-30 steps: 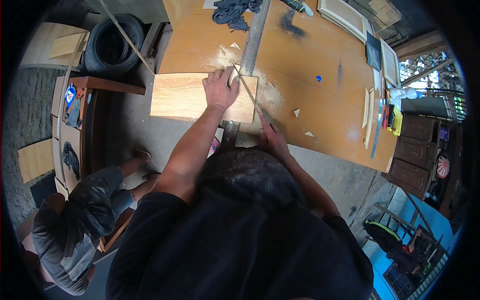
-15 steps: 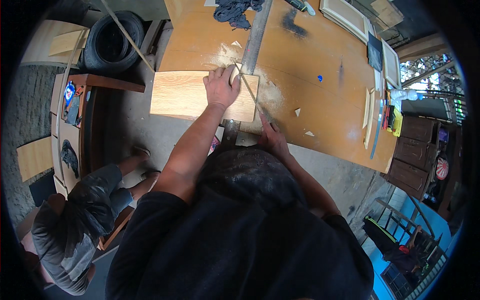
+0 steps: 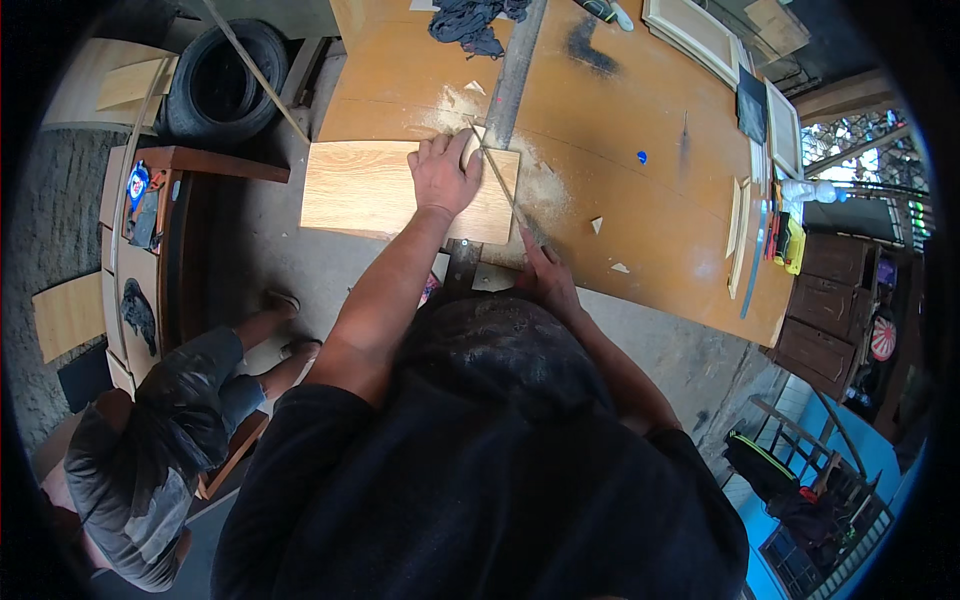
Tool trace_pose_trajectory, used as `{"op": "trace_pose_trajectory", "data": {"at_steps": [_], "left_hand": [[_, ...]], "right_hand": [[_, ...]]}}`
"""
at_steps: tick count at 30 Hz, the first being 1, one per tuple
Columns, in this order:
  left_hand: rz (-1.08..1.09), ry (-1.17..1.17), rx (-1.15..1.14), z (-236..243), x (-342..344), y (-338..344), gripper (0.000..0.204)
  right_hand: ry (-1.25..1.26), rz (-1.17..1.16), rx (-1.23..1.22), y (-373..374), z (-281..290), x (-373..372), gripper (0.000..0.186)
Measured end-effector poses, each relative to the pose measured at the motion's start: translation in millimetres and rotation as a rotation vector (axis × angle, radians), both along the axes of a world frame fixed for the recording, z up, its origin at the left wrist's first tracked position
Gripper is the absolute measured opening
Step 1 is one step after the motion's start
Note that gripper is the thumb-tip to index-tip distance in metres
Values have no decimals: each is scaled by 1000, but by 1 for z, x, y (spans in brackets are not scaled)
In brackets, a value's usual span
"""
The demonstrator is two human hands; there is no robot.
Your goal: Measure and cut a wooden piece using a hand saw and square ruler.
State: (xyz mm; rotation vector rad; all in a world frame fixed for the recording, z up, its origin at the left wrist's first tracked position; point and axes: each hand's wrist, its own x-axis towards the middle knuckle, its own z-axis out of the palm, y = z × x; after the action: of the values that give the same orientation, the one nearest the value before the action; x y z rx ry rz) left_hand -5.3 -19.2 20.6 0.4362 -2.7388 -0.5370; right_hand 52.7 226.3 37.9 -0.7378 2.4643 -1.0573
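Observation:
My left hand [image 3: 445, 178] presses on the light wood-grain board [image 3: 355, 185], fingers curled around a small pale piece near its right end, partly hidden under them. A long thin blade-like tool [image 3: 500, 182] lies diagonally across that end, from beside my left thumb down toward me. My right hand [image 3: 546, 275] is closed on the tool's near end, low at the board's front right; the grip itself is partly hidden. Sawdust [image 3: 545, 185] and small offcuts [image 3: 597, 225] lie on the orange-brown worktable [image 3: 670, 180] around the board.
Dark cloth [image 3: 470, 30], panels [image 3: 690, 40] and tools [image 3: 785, 240] sit on the worktable. A tire [image 3: 220, 85] and side bench [image 3: 215, 165] stand left. Another person [image 3: 150, 460] sits lower left; a second [image 3: 800, 510] is at lower right. A wooden cabinet [image 3: 820, 300] stands right.
The board, my hands and the tool appear shifted very slightly, along with the whole view; their arrangement is nearly the same. The person at lower right has moved an arm slightly.

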Motion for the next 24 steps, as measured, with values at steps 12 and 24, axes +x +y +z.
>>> {"op": "trace_pose_trajectory", "data": {"at_steps": [12, 24], "left_hand": [[-1, -20, -1, 0, 0, 0, 45], [-5, -6, -12, 1, 0, 1, 44]], "right_hand": [[-55, 50, 40, 1, -1, -1, 78], [47, 56, 121, -4, -1, -10, 61]]}}
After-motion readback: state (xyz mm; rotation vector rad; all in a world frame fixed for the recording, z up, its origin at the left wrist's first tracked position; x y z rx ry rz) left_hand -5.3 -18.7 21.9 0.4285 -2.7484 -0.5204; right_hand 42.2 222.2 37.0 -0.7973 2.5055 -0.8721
